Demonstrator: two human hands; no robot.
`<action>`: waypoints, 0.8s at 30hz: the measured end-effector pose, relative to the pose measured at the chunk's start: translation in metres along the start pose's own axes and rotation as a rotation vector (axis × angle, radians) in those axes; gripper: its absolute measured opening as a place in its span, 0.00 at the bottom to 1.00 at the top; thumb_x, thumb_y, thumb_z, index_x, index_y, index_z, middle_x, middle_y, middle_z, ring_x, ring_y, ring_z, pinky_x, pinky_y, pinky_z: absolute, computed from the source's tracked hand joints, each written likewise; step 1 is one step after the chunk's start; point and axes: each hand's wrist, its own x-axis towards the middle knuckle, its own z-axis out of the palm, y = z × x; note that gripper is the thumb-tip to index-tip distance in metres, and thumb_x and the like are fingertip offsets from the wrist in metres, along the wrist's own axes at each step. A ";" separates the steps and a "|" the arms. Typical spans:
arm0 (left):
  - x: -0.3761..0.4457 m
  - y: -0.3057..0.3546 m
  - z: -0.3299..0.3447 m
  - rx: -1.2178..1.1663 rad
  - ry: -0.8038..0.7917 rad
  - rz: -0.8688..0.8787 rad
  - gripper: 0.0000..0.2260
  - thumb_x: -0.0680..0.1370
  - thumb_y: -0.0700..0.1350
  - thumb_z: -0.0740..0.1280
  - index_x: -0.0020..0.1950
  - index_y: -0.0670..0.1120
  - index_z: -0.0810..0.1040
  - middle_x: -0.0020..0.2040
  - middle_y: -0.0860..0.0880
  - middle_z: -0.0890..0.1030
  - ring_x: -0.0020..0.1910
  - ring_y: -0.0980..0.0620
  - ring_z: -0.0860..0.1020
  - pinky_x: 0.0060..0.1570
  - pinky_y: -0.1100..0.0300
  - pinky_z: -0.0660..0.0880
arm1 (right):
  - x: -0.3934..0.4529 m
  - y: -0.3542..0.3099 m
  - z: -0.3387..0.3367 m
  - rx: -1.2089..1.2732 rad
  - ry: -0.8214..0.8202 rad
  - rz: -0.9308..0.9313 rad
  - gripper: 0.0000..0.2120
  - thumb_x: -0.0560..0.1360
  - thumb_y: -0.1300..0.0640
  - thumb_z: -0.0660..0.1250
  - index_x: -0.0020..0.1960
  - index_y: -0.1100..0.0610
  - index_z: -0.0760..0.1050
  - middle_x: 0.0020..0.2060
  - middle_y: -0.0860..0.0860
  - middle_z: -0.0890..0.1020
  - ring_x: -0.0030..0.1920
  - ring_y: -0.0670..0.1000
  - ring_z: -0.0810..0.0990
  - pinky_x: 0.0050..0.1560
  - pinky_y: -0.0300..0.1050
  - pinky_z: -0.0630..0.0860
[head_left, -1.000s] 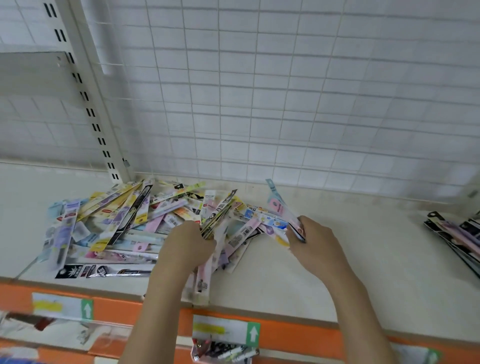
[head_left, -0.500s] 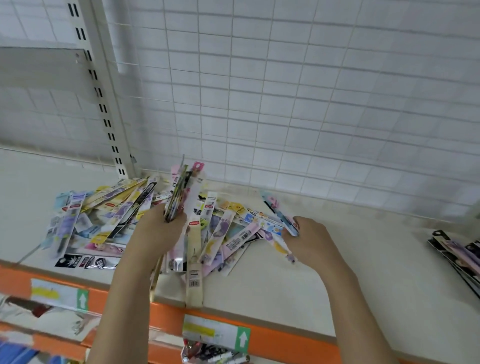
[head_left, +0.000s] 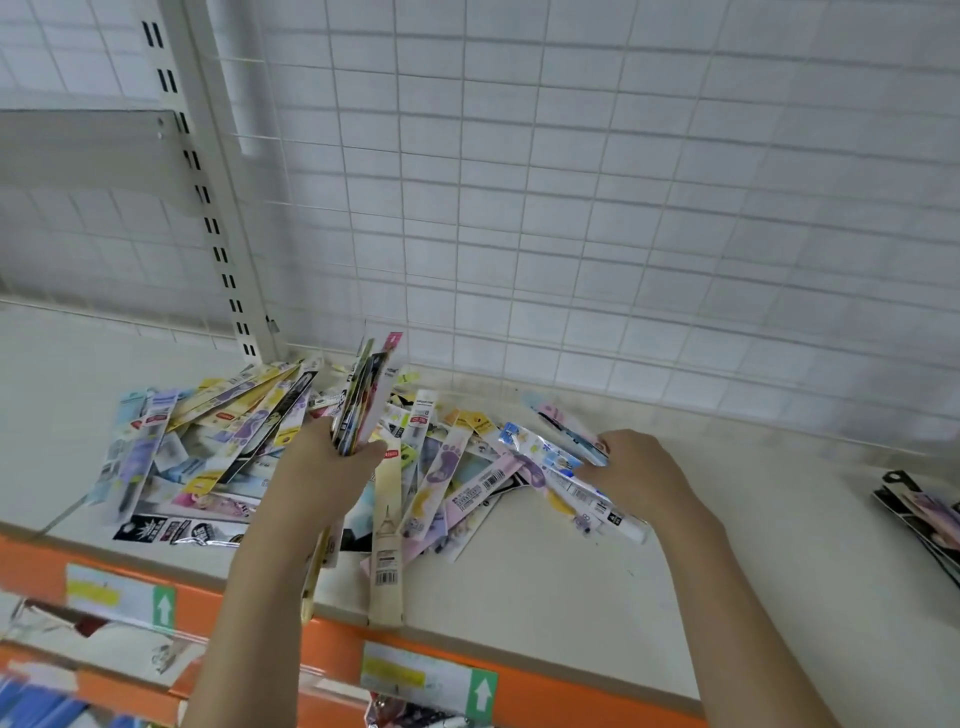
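On the cream shelf, far left, a white slotted upright stands against the white wire-grid back panel. Below it a loose pile of flat, colourful pen packets lies spread on the shelf, overlapping in all directions.

At the pile's middle, the left hand has its fingers curled tight round an upright bundle of packets. The bundle is fanned a little at the top and raised above the pile, with its lower ends poking out beneath the wrist.

Just right of that hand, a long cream card packet with a barcode lies lengthwise, its near end overhanging the orange shelf edge.

At the pile's right end, the right hand has its fingers curled, pinching a pale pink-and-blue packet that slants up and left from the hand. A white barcoded packet lies beneath the hand.

Far right, well apart from the pile, sits a small stack of black-and-pink packets, cut off by the frame edge.
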 end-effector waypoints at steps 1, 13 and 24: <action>0.001 0.001 0.002 0.004 -0.004 0.010 0.10 0.75 0.43 0.67 0.36 0.41 0.71 0.30 0.46 0.70 0.29 0.47 0.69 0.35 0.58 0.69 | 0.000 0.002 -0.002 -0.001 0.019 0.009 0.09 0.73 0.51 0.66 0.37 0.53 0.71 0.34 0.49 0.75 0.39 0.55 0.77 0.33 0.43 0.67; 0.015 0.013 0.019 0.075 -0.089 -0.001 0.07 0.74 0.42 0.65 0.36 0.43 0.71 0.34 0.43 0.73 0.32 0.47 0.70 0.34 0.58 0.68 | -0.003 0.009 -0.027 0.179 0.098 -0.071 0.02 0.78 0.59 0.58 0.49 0.55 0.65 0.40 0.53 0.76 0.40 0.56 0.77 0.38 0.46 0.71; 0.013 0.010 0.013 0.177 -0.125 -0.038 0.14 0.73 0.41 0.65 0.30 0.44 0.65 0.26 0.48 0.67 0.27 0.49 0.66 0.30 0.62 0.63 | -0.007 -0.030 0.018 -0.003 -0.129 -0.055 0.16 0.72 0.45 0.67 0.36 0.50 0.62 0.33 0.47 0.72 0.38 0.54 0.76 0.39 0.45 0.67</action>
